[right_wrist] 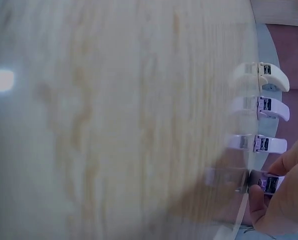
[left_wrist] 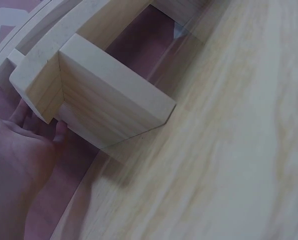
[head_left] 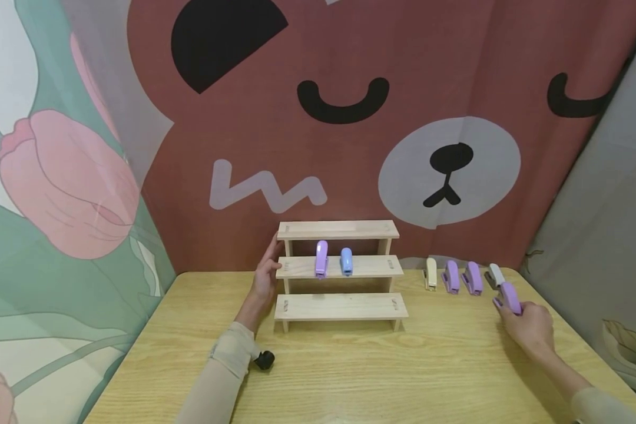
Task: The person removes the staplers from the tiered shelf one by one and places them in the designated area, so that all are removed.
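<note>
Right wrist view: right fingers [right_wrist: 258,204] pinch purple stapler [right_wrist: 270,184].

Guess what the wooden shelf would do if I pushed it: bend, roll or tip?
The wooden shelf looks like stiff, straight wood, so it probably won't bend. Its flat-edged legs should slide rather than roll. Tipping seems less likely, given its wide, low front step.

Bear-print backdrop [head_left: 350,153] (probably cloth) behind a wood-grain table [head_left: 350,371]
</note>
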